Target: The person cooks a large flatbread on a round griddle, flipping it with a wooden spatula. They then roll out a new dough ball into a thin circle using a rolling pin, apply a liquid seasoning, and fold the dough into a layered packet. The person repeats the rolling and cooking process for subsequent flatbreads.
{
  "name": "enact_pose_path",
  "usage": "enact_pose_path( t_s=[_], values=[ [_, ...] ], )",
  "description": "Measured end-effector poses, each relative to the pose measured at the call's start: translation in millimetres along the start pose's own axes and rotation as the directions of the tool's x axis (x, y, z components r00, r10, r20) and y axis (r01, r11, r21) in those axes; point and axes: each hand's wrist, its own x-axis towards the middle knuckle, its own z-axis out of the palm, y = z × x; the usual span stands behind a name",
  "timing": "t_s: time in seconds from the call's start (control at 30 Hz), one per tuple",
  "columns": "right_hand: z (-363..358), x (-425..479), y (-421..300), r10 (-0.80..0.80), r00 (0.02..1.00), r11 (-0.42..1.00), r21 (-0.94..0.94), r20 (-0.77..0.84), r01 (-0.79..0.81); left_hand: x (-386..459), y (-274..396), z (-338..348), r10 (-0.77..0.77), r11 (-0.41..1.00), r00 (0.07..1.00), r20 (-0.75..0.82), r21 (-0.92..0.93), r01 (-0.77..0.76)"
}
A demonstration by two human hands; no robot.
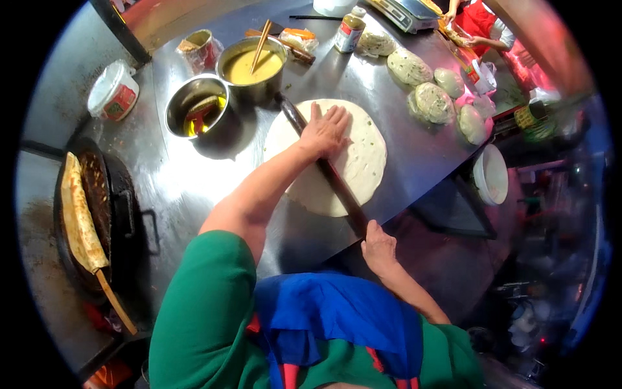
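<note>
A large round sheet of pale dough (367, 150) with green flecks lies flat on the steel worktable (194, 180). Slantwise across it runs a dark wooden rolling pin (337, 182). My left hand (326, 127) is spread flat over the dough, its heel and wrist crossing above the pin. How firmly the palm presses is hidden. Beyond the table's near edge, my right hand (379, 247) is closed around the pin's near end. The pin's far end reaches almost to a steel pot of yellow batter (240, 68) with chopsticks (261, 46) standing in it.
Left of the batter stands a steel bowl of oil (197, 107) with a brush-like tool inside. A round griddle (95, 180) at far left holds a long folded flatbread (82, 214) and a wooden-handled tool. Several wrapped dough lumps (432, 102), a bottle (350, 30) and a scale (406, 14) occupy the right back; another person's hands (474, 41) work beyond.
</note>
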Motion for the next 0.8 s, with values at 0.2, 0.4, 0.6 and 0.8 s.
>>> enact_pose_path(
  t_s=[0.2,0.4,0.6,0.8],
  values=[
    [17.0,-10.4,-40.5,-0.041,0.999,0.999,-0.015,0.034,0.042,-65.4,-29.5,-34.4,0.061,0.995,0.983,0.17,0.065,-0.073],
    [23.2,-22.0,-84.3,-0.129,0.988,0.987,0.105,0.09,0.119,-148.8,-73.5,-61.6,0.122,0.992,0.992,0.039,0.014,-0.123],
    [16.9,-16.4,-97.0,-0.07,0.975,0.909,0.416,0.211,-0.025,-201.6,-97.8,-64.7,0.111,0.992,0.994,0.014,0.065,-0.112],
    [1.4,-10.4,-38.7,0.013,1.0,0.848,0.53,-0.011,-0.005,-139.7,-54.9,-43.7,0.089,0.996,0.99,-0.108,0.0,-0.09]
  ],
)
